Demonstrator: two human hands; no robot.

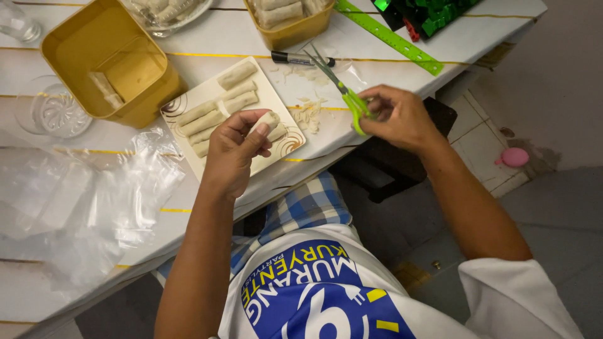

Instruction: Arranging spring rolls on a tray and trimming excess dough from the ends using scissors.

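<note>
My left hand holds one pale rolled wrapper between thumb and fingers, just over the near edge of a square white plate. On that plate lie several more pale rolls in rows. My right hand grips the green handles of a pair of scissors, whose blades point up and left over the table. Small pale trimmings lie scattered on the table between the plate and the scissors.
A tilted yellow tub holds a couple of rolls; another yellow tub of rolls stands further back. Nearby are a black marker, green ruler, clear plastic bags, glass dishes, and a pink object on the floor.
</note>
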